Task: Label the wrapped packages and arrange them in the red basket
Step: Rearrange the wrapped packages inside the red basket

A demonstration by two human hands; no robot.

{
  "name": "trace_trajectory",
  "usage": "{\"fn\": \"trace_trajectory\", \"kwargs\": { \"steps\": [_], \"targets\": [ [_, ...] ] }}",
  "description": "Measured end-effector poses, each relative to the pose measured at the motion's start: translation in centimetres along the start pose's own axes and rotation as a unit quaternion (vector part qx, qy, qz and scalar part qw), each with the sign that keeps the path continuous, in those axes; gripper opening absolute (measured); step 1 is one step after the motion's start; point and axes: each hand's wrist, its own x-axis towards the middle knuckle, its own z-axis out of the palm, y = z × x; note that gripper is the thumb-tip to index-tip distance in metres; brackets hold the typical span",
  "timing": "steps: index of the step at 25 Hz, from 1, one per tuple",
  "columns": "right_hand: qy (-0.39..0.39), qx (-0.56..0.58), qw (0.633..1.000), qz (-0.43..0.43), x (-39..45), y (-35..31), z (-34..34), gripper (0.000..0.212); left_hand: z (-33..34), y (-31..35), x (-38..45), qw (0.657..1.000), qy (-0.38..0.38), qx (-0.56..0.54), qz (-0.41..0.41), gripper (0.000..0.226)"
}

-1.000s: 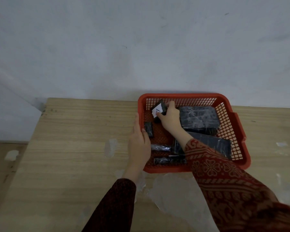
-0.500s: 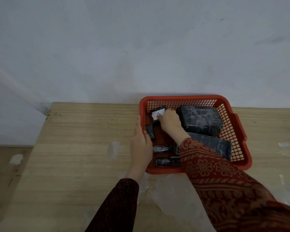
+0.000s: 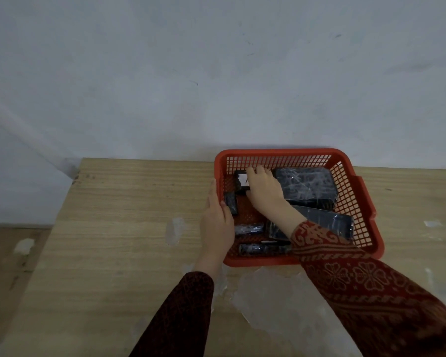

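A red mesh basket (image 3: 355, 191) sits on the wooden table against the wall. Inside lie several black wrapped packages: a big block (image 3: 305, 185) at the back right, a flat one (image 3: 327, 222) at the right, and small ones (image 3: 231, 202) (image 3: 249, 229) (image 3: 260, 249) along the left and front. My right hand (image 3: 264, 189) holds a small black package with a white label (image 3: 240, 180) low in the basket's back left corner. My left hand (image 3: 215, 220) grips the basket's left rim.
The wooden table (image 3: 129, 228) reaches left and toward me. Clear plastic wrap (image 3: 273, 300) lies crumpled in front of the basket, and a small scrap (image 3: 174, 230) sits left of it. A grey wall stands right behind the basket.
My right hand has lowered the labelled package into the basket's back left corner and now covers much of it. The left hand stays on the rim.
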Motion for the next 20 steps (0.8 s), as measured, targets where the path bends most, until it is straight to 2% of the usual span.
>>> {"fn": "trace_trajectory", "kwargs": {
  "steps": [6,11,14,20],
  "targets": [
    [-0.045,0.027,0.998,-0.03,1.1,1.2,1.1,0.046,-0.2,0.1,-0.1,1.0,-0.003,0.003,-0.009,0.055],
    [-0.049,-0.042,0.99,-0.125,1.7,2.4,1.1,0.047,0.1,-0.3,0.2,1.0,0.002,-0.001,-0.001,0.054],
    [-0.083,-0.072,0.984,-0.142,2.3,2.4,0.7,0.059,0.2,-0.3,0.1,1.0,0.007,-0.007,-0.004,0.054],
    [-0.123,-0.11,0.967,-0.196,3.3,3.0,-0.7,0.057,0.4,-0.6,0.2,1.0,0.003,-0.011,-0.004,0.055]
  ]
}}
